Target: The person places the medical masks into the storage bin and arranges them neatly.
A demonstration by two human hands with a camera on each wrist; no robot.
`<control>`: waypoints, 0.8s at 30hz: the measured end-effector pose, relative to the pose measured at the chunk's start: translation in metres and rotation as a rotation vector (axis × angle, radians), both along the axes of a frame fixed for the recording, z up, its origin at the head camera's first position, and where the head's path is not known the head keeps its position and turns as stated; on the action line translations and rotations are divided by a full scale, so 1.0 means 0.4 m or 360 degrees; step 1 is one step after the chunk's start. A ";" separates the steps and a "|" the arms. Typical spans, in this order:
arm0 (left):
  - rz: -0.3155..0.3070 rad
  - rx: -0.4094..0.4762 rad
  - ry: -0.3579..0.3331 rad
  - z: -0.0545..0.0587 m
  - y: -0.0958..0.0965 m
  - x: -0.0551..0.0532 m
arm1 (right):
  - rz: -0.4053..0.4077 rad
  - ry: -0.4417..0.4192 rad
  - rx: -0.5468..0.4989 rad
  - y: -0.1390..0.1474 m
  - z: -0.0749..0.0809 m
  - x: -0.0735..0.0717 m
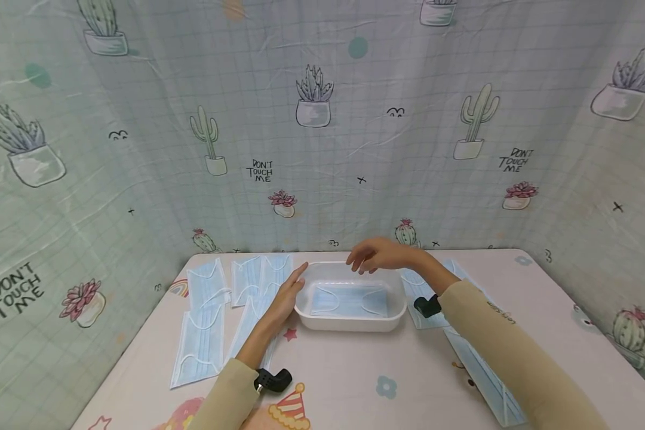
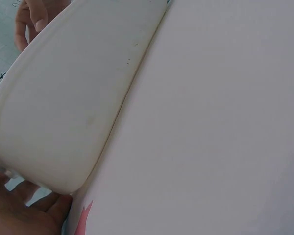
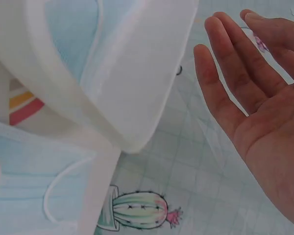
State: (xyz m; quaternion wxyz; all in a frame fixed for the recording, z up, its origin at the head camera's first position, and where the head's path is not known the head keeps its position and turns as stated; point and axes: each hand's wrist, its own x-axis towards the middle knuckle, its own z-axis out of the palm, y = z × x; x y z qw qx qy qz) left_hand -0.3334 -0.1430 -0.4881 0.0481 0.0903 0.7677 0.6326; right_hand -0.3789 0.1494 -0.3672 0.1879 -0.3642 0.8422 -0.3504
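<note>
A white plastic basin (image 1: pixel 349 324) stands on the table, with a light blue face mask (image 1: pixel 349 300) lying flat inside it. My left hand (image 1: pixel 289 294) rests along the basin's left end. In the left wrist view its fingers (image 2: pixel 54 208) touch the lower end wall, partly hidden behind it. Above the basin's far rim, toward the right, hovers my right hand (image 1: pixel 383 254). Its fingers (image 3: pixel 230 63) are apart and loosely bent, with nothing between them in the right wrist view.
Several blue masks (image 1: pixel 197 346) lie overlapping left of the basin. More masks (image 1: pixel 486 376) lie to the right, partly under the right forearm. A patterned curtain (image 1: pixel 322 155) rises behind the table and along both sides. The pink tablecloth (image 1: pixel 344 382) carries printed figures.
</note>
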 end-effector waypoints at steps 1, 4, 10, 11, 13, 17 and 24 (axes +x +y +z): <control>0.0000 0.0001 -0.0001 0.000 0.000 0.000 | -0.0002 0.0017 -0.0022 0.011 0.004 0.005; -0.0009 0.0007 0.0011 -0.001 0.001 -0.001 | -0.0022 0.0042 -0.0097 0.047 0.015 0.021; -0.0004 -0.0012 0.0017 -0.002 0.002 0.000 | -0.0089 0.0077 -0.0166 0.133 0.025 0.055; -0.0001 -0.0015 0.0013 -0.002 0.002 0.000 | -0.0109 0.0083 -0.0168 0.148 0.024 0.060; 0.0000 -0.0016 0.0006 -0.002 0.003 0.001 | -0.0153 0.0087 -0.0190 0.180 0.018 0.067; 0.0003 -0.0008 0.0012 -0.004 0.002 0.001 | -0.0229 0.0102 -0.0250 0.239 -0.004 0.079; 0.0007 -0.0011 0.0021 0.001 0.001 0.000 | -0.0355 0.0174 -0.0321 0.318 -0.032 0.119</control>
